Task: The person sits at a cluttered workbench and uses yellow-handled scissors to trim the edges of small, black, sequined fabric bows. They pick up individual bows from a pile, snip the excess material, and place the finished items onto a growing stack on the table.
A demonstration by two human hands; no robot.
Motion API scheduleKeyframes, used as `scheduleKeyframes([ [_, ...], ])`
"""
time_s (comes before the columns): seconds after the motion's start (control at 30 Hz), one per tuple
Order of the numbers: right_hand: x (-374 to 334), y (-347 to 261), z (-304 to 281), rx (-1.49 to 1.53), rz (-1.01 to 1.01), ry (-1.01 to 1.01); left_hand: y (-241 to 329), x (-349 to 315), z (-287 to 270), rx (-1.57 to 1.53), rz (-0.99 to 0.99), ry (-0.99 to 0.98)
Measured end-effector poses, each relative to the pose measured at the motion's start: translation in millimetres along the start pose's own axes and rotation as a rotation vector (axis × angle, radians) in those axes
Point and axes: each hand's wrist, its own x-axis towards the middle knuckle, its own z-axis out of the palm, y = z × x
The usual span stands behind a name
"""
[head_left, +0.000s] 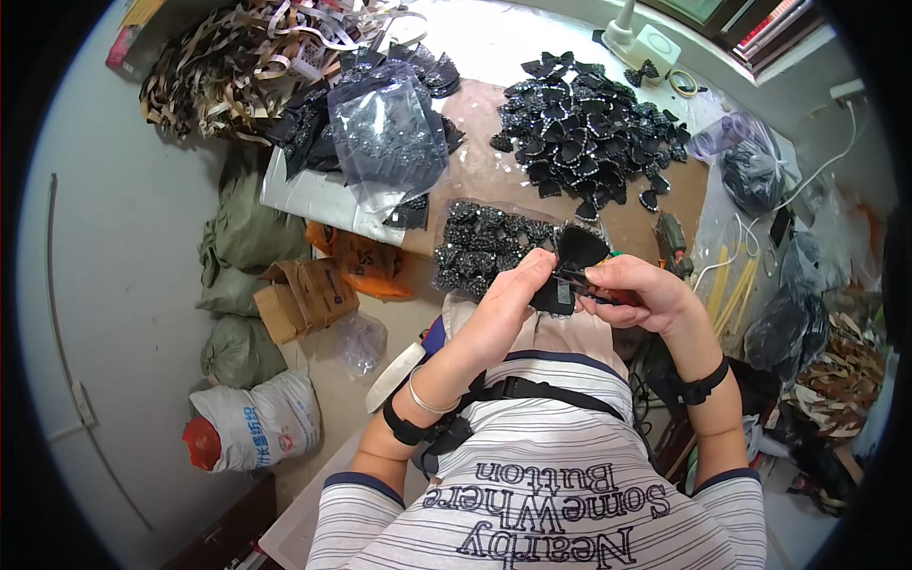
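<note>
– Black fabric piece, fan-shaped at its upper end [582,249]: held up before the chest. How gripped?
– Left hand [513,296]: thumb and fingers closed on its left side. Right hand [638,293] pinches from the right. Two-sided hold probably keeps it steady and in sight.
– Hidden?
– Its middle, behind fingertips. Dark, partly coloured bits under the right fingers; tool or trim, cannot tell.
– Just beyond?
– Clear plastic pack of black, glittering, knobbly pieces [480,242] on the brown-covered table [480,176], presumably near for easy reach. Hands cover its right end.
– Farther?
– Loose heap of black bows with sparkling edges [579,133], apart at right, perhaps against mixing. Overlap defeats counting. Leftward, a flat clear plastic bag [389,142] over black pieces, blurring them. Tangled brown-and-cream ribbon strips [218,76], cut off at the top.
</note>
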Motion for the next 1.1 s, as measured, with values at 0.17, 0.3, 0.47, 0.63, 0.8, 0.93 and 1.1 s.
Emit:
scheduleKeyframes([
  [0.17,7,2,1,-0.007,-0.037,0.062,-4,3,0,-0.020,0.015,0.046],
  [0.3,11,6,-5,0.015,-0.083,0.112,-2,9,1,-0.022,-0.020,0.085],
  [0.47,10,16,-28,0.107,-0.121,0.134,0,40,-2,0.128,-0.087,0.043],
  [0.63,-1,26,-51,0.199,-0.187,0.238,-4,86,5,0.294,-0.111,-0.048],
  [0.8,-17,34,-75,0.316,-0.244,0.247,-12,160,-4,0.618,0.268,-0.233],
  [0.93,-20,38,-87,0.598,-0.301,0.204,26,241,-9,0.242,-0.043,0.222],
  [1.1,-17,49,-86,0.656,-0.387,0.163,-6,224,-126,1.174,0.112,0.266],
])
